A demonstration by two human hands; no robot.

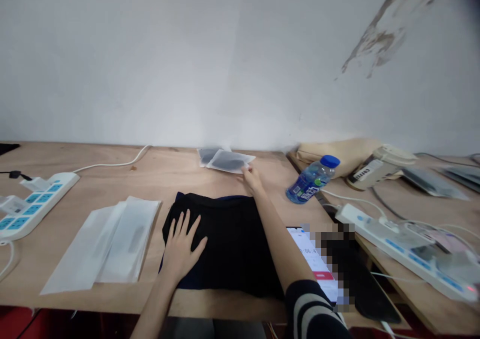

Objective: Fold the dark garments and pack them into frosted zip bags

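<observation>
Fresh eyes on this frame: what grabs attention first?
The folded black cloth garment in the middle of the wooden table stands out first, with the left hand spread flat on it. Next, the right hand stretches towards the wall, at the edge of a clear plastic packet with dark contents. A clear water bottle with a blue cap lies on its side further right.

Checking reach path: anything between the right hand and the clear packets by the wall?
Nothing visible: the right hand touches the front clear packet; its forearm merely crosses over the black garment under the left hand.
</observation>
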